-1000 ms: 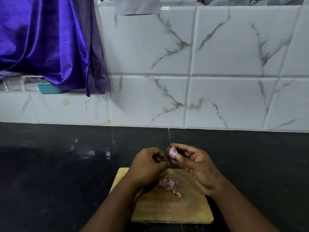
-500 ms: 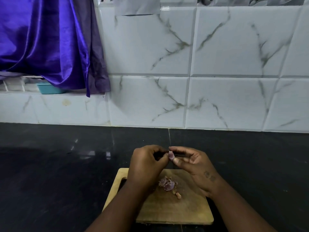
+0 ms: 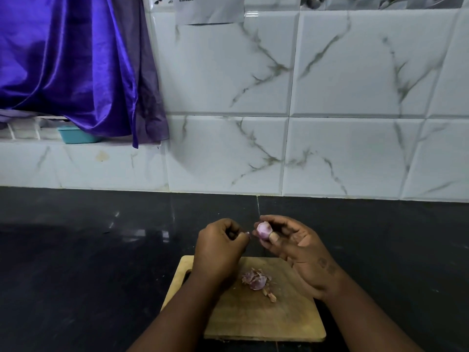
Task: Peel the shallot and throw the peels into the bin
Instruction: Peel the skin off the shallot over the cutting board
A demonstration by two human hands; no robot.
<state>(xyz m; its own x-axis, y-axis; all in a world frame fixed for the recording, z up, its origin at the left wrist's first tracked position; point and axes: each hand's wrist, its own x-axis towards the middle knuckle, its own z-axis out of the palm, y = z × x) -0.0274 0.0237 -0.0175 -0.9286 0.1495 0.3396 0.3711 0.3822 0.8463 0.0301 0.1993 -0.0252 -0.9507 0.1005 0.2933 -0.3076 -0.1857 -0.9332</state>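
One small heap of purple shallot peels (image 3: 255, 279) lies near the middle of a pale wooden chopping board (image 3: 266, 318). Above the board's far edge the right hand (image 3: 294, 246), palm turned up, pinches the small pinkish peeled shallot (image 3: 263, 230) between thumb and curled fingers, its long axis roughly upright. Just beside it the left hand (image 3: 219, 246) is knuckles-up, fingers curled together; whether they pinch any skin, I cannot tell.

The lone head view looks forward and down, close over the cutting board (image 3: 253, 318), facing the tiled wall (image 3: 355, 72).
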